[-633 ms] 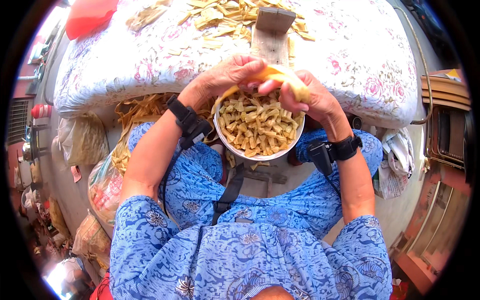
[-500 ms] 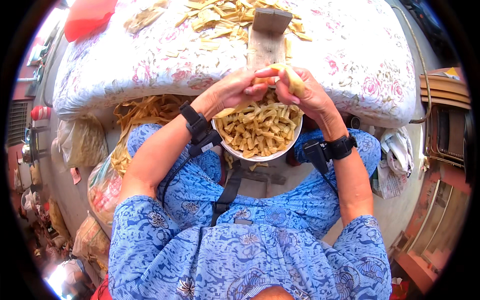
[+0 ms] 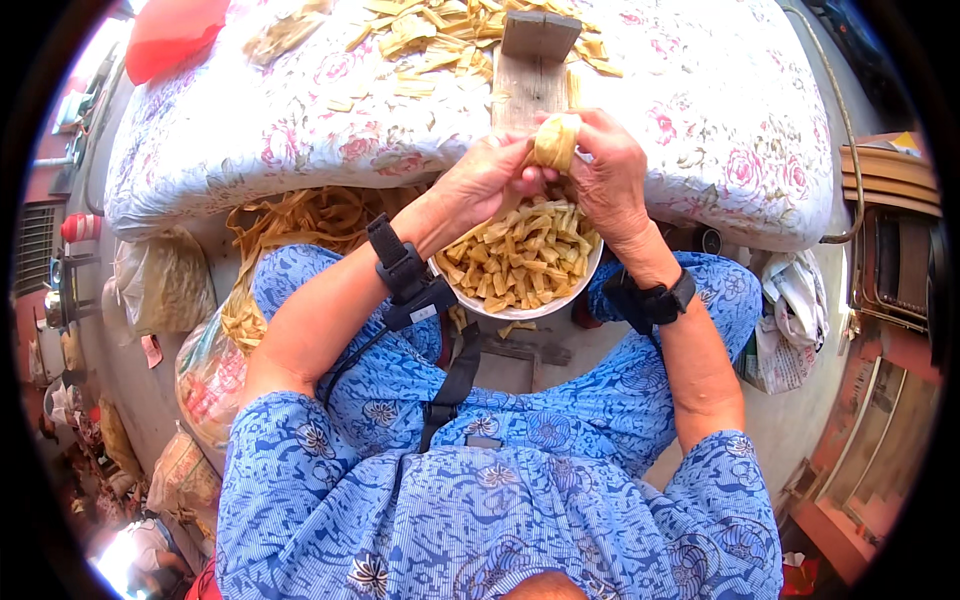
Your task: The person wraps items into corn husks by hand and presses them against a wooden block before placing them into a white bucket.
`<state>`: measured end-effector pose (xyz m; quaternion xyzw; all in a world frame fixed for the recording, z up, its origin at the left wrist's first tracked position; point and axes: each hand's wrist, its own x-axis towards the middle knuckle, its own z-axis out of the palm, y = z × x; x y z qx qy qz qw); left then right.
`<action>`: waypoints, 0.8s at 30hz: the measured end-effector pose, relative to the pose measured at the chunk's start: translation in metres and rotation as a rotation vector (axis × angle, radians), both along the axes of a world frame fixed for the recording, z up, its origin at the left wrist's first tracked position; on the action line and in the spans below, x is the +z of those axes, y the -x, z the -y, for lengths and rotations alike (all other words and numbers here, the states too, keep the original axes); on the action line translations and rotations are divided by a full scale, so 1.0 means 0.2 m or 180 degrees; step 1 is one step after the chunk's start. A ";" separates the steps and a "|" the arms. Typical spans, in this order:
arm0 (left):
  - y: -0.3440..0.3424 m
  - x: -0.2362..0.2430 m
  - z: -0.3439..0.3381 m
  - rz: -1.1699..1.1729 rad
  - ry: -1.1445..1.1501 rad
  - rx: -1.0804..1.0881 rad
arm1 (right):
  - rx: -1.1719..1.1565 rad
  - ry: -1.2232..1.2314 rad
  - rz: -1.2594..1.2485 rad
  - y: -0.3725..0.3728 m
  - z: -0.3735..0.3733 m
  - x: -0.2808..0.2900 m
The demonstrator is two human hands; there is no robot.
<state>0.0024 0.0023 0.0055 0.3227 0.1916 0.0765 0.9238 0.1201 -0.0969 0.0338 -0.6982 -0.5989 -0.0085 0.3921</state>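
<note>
Above the bowl, both my hands are closed on one yellow dried husk strip [image 3: 556,142], which is looped into a broad curl. My left hand [image 3: 492,178] pinches its lower left side with the fingertips. My right hand [image 3: 612,172] grips the curl from the right, its fingers bent over the top. Directly below stands a white bowl [image 3: 524,315], heaped with short folded husk pieces [image 3: 515,258]. Just beyond my hands, an upright wooden block [image 3: 541,37] rises from a wooden board [image 3: 528,92].
Flat husk pieces [image 3: 450,35] lie scattered on a flower-patterned cloth [image 3: 720,120]. Long loose husks [image 3: 300,225] are heaped beneath its left edge. Plastic bags [image 3: 165,285] stand on the left, and another white bag [image 3: 792,315] sits by my right knee. A red sheet [image 3: 175,38] lies far left.
The husk strip has gone from a drooping length to a rounded loop between my hands. My right hand has turned, its back now facing up, and shifted slightly upward.
</note>
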 end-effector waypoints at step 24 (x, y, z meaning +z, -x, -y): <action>0.04 0.05 0.01 -0.0211 -0.0929 0.0692 | 0.0152 -0.0805 -0.2620 -0.09 -0.04 0.06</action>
